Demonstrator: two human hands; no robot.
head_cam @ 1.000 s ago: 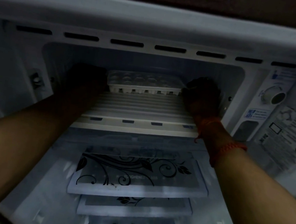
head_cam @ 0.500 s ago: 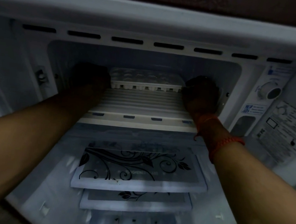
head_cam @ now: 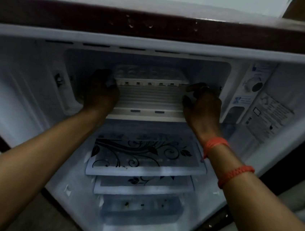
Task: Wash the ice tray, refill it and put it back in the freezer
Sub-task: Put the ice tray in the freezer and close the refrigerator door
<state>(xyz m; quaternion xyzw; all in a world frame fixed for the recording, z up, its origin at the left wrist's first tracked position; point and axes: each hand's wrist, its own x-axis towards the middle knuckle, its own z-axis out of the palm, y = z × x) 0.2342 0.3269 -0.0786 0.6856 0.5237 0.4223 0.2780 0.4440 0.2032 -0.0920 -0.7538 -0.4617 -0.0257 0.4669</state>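
The white ice tray (head_cam: 148, 75) lies deep in the freezer compartment, on its ribbed floor (head_cam: 149, 100). My left hand (head_cam: 101, 91) is at the tray's left front corner with its fingertips against it; the dark hides whether it grips. My right hand (head_cam: 202, 103) is just off the tray's right front corner, with its fingers apart and curled and nothing in them. Both forearms reach in from below, and two orange thread bands (head_cam: 218, 144) circle the right wrist.
The freezer opening's frame (head_cam: 155, 46) runs close above my hands. A thermostat dial (head_cam: 254, 85) and a label (head_cam: 268, 118) are on the right wall. Below, two glass shelves with a black floral print (head_cam: 144, 154) jut out over a crisper cover (head_cam: 138, 206).
Both hands have drawn back toward me from the tray's ends, and the right hand has let go and opened. The tray stays at the back. My view has pulled back and tilted up.
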